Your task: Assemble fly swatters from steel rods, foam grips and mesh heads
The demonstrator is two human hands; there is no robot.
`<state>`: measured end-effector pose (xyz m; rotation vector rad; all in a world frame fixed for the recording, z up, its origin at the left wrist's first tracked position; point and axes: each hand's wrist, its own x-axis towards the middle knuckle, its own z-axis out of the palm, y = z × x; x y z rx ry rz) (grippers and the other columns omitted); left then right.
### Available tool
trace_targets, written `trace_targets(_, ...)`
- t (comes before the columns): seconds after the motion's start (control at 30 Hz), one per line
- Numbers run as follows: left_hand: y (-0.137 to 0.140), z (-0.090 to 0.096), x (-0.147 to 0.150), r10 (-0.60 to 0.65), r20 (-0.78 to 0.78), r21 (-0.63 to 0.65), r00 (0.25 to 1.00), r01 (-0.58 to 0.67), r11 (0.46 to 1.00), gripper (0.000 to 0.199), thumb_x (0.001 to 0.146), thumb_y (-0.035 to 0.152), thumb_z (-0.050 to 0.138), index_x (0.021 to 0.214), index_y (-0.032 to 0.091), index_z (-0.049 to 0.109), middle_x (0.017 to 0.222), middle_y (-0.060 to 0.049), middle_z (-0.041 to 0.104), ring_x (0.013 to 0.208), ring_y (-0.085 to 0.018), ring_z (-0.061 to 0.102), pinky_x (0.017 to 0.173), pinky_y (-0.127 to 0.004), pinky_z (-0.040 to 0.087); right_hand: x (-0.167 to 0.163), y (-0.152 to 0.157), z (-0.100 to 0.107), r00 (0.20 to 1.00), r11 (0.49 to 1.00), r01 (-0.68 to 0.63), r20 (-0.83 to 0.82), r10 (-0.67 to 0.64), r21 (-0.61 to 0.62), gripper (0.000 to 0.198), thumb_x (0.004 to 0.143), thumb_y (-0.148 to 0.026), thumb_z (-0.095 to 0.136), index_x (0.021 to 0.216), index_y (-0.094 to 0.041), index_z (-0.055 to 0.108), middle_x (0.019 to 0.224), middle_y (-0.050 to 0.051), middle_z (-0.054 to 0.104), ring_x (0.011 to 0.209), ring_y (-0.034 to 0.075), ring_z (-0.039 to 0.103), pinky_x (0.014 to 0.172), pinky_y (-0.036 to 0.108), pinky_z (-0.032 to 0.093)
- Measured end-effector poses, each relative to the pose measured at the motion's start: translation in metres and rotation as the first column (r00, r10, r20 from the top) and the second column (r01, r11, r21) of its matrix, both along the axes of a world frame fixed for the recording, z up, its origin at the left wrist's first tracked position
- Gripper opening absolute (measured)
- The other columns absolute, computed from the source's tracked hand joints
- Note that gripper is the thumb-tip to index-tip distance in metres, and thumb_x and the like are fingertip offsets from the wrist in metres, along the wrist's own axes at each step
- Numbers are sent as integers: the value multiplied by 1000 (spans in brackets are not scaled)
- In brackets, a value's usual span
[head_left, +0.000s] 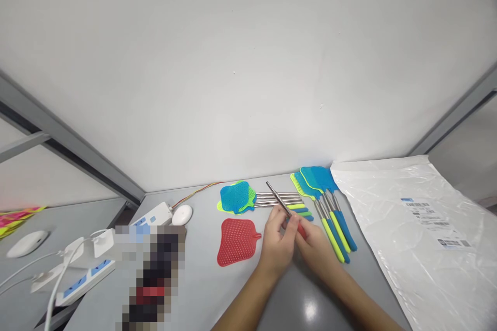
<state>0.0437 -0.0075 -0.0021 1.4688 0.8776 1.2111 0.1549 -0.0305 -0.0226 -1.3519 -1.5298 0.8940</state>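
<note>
Both my hands are closed around a telescopic fly swatter handle [280, 201] with a metal rod and a red grip. My left hand [278, 238] wraps it near the rod's lower part, and my right hand [316, 240] holds the red grip. The rod points up and to the left, its tip bare. A red perforated fly swatter head [238, 242] lies detached on the table, left of my left hand. Behind my hands lies a pile of blue and green fly swatters [235, 197]. More blue and yellow-green fly swatters [330, 212] rest to the right.
A white plastic mailing bag [419, 238] with printed labels covers the right side of the table. On the left are power strips [83, 282] with cables, a white round device [182, 214] and a pixelated dark object [155, 279]. A pale wall [248, 72] stands behind.
</note>
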Motion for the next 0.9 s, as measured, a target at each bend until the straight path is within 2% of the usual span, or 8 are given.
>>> trace_targets(0.1,2,1,-3,-5,1,-1,1000,5,1000,24,94,33,47,102,21,66,103,-8,58,101,-22,53,92,-32,40,0,0,-1,999,999,21,45,-20,-29,23,93,-37,40,87,-21,56,79,5,64,74,20,58,69,29,44)
trace_targets(0.17,5,1,-8,25,18,-9,1000,-25,1000,28,95,36,44,107,21,64,104,-8,59,102,-22,53,89,-32,40,-1,-1,-2,996,998,32,85,-27,-49,25,93,-38,41,76,-22,50,67,0,58,62,17,52,59,26,39)
trace_targets(0.23,8,1,-14,65,35,-7,997,-65,998,33,96,39,39,110,21,63,105,-9,59,97,-21,53,85,-31,41,-3,-1,-3,995,998,30,102,-25,-54,27,93,-39,43,72,-22,45,62,-2,52,58,16,47,55,25,34)
trace_targets(0.4,16,6,-24,190,127,-30,973,-188,982,37,97,43,34,105,21,62,89,-5,58,79,-16,49,76,-27,41,-6,-2,-3,995,996,8,99,0,-83,27,93,-38,44,71,-22,42,62,-4,48,58,14,43,56,24,31)
trace_targets(0.67,24,14,-32,314,123,-46,941,-311,949,33,95,46,41,89,20,61,87,-3,57,82,-15,52,76,-24,40,-12,-6,-8,991,994,-33,125,47,-108,32,93,-41,43,67,-22,35,60,-5,40,57,13,37,55,24,27)
trace_targets(0.9,27,9,-32,293,153,-66,944,-286,956,31,94,45,44,80,19,57,82,-1,53,78,-13,48,74,-23,39,-13,-6,-8,990,992,-52,128,67,-116,32,94,-41,40,69,-22,36,62,-4,42,58,14,38,55,25,27)
